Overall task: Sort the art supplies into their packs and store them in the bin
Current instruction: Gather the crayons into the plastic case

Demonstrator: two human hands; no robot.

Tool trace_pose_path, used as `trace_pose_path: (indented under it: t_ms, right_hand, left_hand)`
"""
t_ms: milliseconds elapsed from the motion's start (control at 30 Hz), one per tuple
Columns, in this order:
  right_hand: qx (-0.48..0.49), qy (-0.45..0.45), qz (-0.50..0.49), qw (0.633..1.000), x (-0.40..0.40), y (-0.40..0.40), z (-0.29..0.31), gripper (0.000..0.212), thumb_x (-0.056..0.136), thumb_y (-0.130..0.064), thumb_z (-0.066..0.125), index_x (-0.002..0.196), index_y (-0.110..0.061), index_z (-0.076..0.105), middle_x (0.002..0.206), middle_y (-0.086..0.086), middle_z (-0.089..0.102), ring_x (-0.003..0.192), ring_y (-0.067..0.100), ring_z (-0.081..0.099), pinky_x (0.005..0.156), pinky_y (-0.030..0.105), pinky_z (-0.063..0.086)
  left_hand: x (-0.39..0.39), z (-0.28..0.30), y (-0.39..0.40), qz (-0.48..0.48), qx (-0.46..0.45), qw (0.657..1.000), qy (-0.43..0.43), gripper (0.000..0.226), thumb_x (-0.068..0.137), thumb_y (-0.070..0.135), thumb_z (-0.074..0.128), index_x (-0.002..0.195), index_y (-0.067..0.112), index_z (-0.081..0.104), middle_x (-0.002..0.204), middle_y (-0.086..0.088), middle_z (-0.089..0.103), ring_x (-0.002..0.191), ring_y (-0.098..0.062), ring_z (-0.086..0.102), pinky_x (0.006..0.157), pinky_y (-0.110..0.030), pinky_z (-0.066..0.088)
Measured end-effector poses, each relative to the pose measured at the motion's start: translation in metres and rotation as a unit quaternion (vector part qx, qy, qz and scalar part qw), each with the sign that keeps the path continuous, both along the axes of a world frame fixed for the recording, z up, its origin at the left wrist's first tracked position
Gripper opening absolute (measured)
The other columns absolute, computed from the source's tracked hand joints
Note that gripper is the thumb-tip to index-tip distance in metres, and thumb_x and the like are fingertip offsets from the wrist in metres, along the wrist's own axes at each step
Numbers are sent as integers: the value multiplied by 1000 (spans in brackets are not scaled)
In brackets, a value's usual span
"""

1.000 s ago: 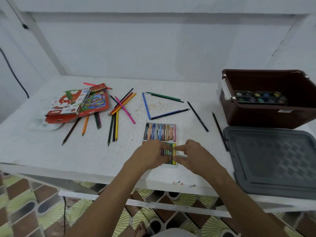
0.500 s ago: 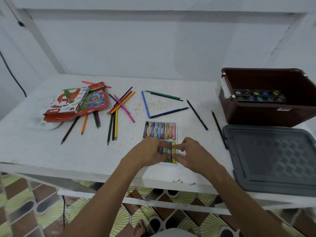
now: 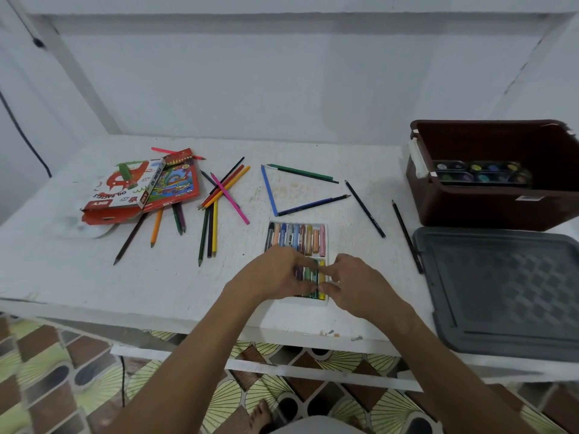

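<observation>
- Both hands work over the near row of the white pastel tray [image 3: 326,303], which lies on the table [image 3: 94,277] at its near edge. The left hand [image 3: 275,277] and right hand [image 3: 357,286] meet fingertip to fingertip over a green pastel [image 3: 314,277]; whether they pinch it or only press it, I cannot tell.
- To do this well: seat each stick flat in its groove, press lightly so it does not snap, and steady the tray.
- Far-left of the fingers, the red pack [image 3: 125,191] reads "OIL PASTELS" and "DIY"; loose coloured pencils [image 3: 216,214] lie beside it.
- Far-right of the fingers, the brown bin [image 3: 488,211] already holds a paint palette [image 3: 479,173].
</observation>
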State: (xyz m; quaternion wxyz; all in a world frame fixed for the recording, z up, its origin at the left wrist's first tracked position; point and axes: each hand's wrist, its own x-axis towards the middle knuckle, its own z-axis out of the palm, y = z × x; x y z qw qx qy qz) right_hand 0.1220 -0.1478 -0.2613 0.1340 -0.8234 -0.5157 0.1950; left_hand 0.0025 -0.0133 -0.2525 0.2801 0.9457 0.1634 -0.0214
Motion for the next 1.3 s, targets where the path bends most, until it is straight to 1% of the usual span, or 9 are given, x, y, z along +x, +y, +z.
trace_pose_path:
  t_ms: [300,500,667,833,900,1033,1100,1200,1300]
  right_hand:
    - [125,107,-24,986,0,13,13,31,83,-27,70,113,-23,67,84,-6,57,66,4,51,57,10,39]
    - [147,149,52,976,-37,86,30,24,85,-25,67,108,-19,69,83,-6,64,70,5,58,68,13,47]
    - [146,184,82,969,-76,159,29,22,86,-23,64,107,-18,70,90,-6,67,67,3,58,52,2,39]
    - [148,211,84,962,-118,243,29,27,85,-21,65,110,-11,68,98,1,69,67,-3,57,55,2,42]
    - [146,215,89,962,-135,277,30,31,87,-21,64,116,-9,65,103,5,68,75,6,62,54,5,42]
    - [136,184,79,970,-159,332,29,36,87,-19,63,119,-4,60,118,6,63,103,20,60,80,26,49]
    - [117,178,61,975,-165,349,27,44,87,-18,63,126,-2,54,126,11,58,110,25,57,88,31,49]
    - [90,187,47,977,-169,362,24,56,86,-20,64,136,-5,44,137,11,49,120,25,51,98,37,47]
    - [109,237,37,965,-173,362,24,55,85,-17,65,135,-8,45,136,9,49,114,21,55,93,35,51]
  left_hand:
    - [-23,2,15,126,-87,986,-64,30,82,35,70,111,26,70,68,13,61,55,1,54,52,-8,38]
    - [-78,14,69,261,-61,962,-55,27,86,35,66,111,27,68,84,11,64,73,-4,58,62,-15,41]
    - [-137,16,126,404,-40,913,-53,27,85,34,65,111,25,68,93,6,66,83,-11,61,70,-22,44]
    - [-188,25,193,523,22,845,-107,28,86,28,60,113,21,67,108,-3,70,101,-26,61,75,-24,39]
    - [-204,24,223,570,11,815,-103,32,86,26,58,115,12,64,110,-10,67,102,-28,61,74,-24,38]
    - [-221,19,270,597,-31,800,-48,56,89,38,57,132,4,49,133,-15,53,118,-30,52,89,-28,38]
    - [-222,17,285,591,-47,805,-30,50,89,39,56,122,2,54,126,-13,56,114,-30,52,82,-27,34]
    - [-222,14,298,588,-103,801,-36,32,86,39,58,82,7,58,82,-5,59,80,-24,54,60,-27,36]
    - [-222,10,299,592,-125,794,-61,30,85,35,63,84,5,65,74,-3,59,70,-18,55,58,-26,40]
